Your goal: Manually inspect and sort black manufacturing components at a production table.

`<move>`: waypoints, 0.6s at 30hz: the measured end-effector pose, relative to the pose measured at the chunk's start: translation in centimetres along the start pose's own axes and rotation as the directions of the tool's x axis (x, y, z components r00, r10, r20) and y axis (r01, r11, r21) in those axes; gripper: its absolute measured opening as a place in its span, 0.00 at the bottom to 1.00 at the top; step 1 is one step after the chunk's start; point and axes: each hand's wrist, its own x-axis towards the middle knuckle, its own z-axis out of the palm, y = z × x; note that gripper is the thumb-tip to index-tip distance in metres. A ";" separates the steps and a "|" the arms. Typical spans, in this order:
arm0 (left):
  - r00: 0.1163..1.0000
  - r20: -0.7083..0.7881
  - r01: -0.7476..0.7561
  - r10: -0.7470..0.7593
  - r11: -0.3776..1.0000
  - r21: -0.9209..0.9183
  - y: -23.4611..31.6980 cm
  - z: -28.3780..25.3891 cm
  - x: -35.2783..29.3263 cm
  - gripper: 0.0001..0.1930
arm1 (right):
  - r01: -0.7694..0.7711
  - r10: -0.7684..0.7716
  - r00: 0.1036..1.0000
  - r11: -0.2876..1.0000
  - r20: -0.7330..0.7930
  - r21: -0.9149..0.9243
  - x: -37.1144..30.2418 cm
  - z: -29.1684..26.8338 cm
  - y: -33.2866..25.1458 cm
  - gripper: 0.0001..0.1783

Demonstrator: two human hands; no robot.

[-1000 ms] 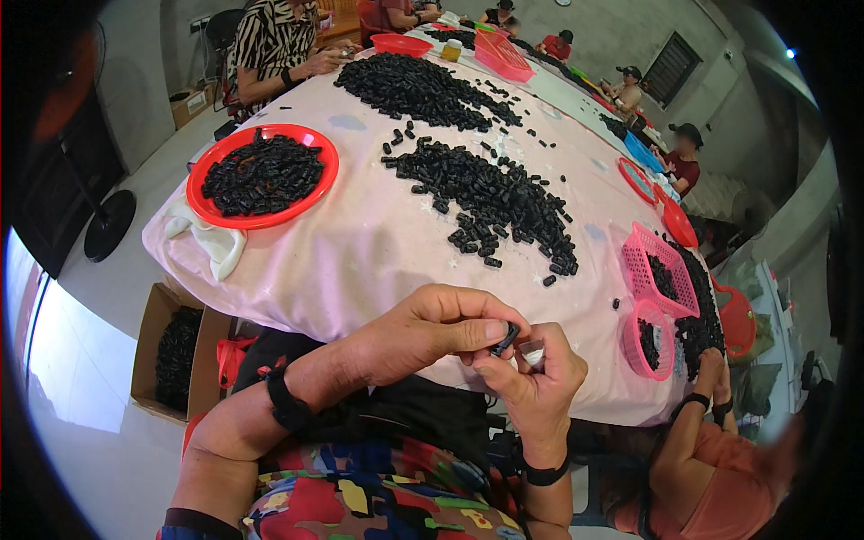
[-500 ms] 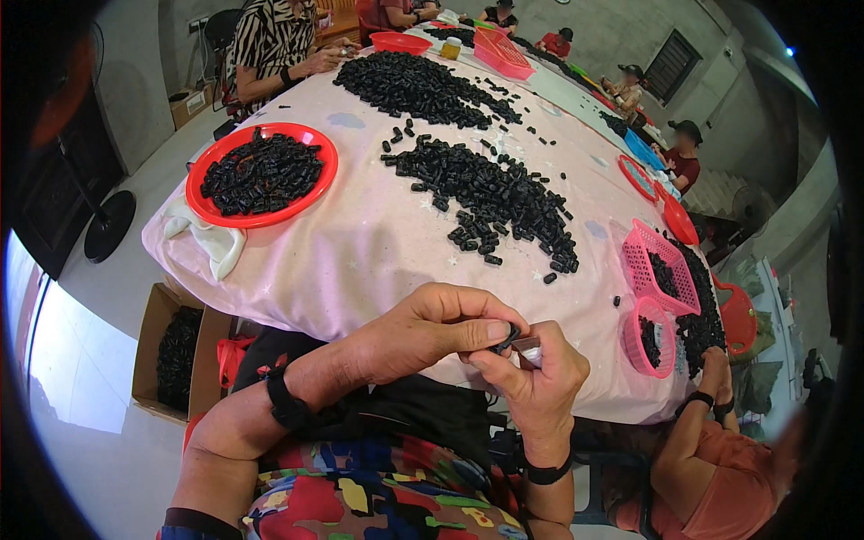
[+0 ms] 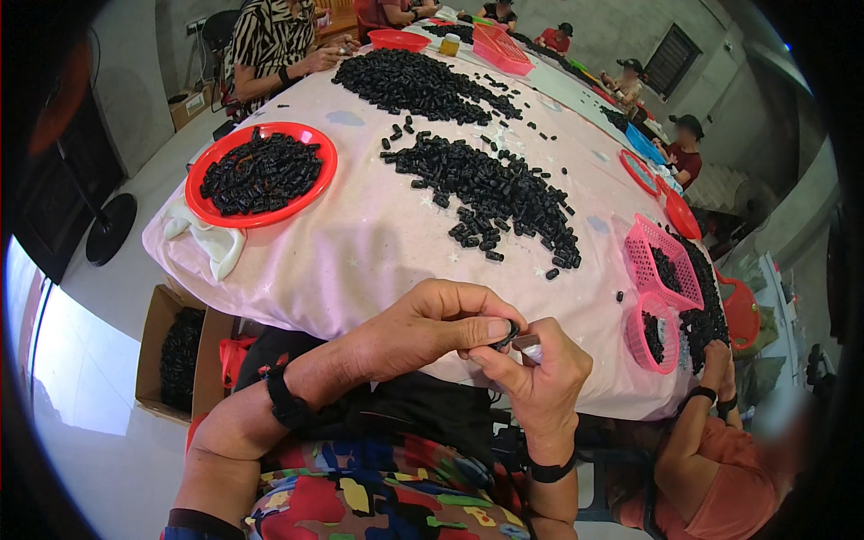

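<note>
Close to the body, above the near edge of the surface, the left hand holds a small black piece pinched firmly between thumb and fingers. Since half a second ago the piece seems to have turned slightly, showing a rounder, ring-like outline, and the right hand has shifted a touch outward. I judge from this that the same piece is still being worked on, only re-angled. It looks dark and a little glossy, with a curved rim; most of it is covered by the grip. The right fingers are closed too, around a pale, flat-looking item just beside the piece; whether the two touch, I cannot tell.

Beyond the hands, a loose heap of short black pieces spreads across the cloth, its near tail trailing toward the right. To its left is a red tray holding more black pieces. Farther off, a denser mound looks unaltered.
</note>
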 end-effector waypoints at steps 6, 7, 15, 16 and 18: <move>1.000 0.005 -0.006 0.006 1.000 -0.006 -0.1 0.0 0.0 0.13 | 0.009 -0.008 1.000 0.999 0.013 -0.038 0.1 -0.1 -0.1 0.27; 1.000 0.005 -0.006 0.006 1.000 -0.005 -0.1 0.0 0.0 0.13 | 0.009 -0.008 1.000 0.999 0.013 -0.038 0.1 -0.1 -0.1 0.27; 1.000 -0.003 0.015 -0.015 1.000 -0.002 -0.1 -0.1 0.0 0.13 | 0.008 -0.008 1.000 1.000 0.027 0.005 0.0 0.0 0.1 0.27; 1.000 -0.003 0.016 -0.016 1.000 -0.002 -0.1 -0.1 0.0 0.13 | 0.008 -0.008 1.000 1.000 0.027 0.005 0.0 0.0 0.1 0.27; 1.000 0.000 0.005 -0.005 1.000 0.001 -0.1 -0.1 0.0 0.13 | 0.009 -0.009 0.999 1.000 0.030 0.000 0.0 0.0 0.1 0.27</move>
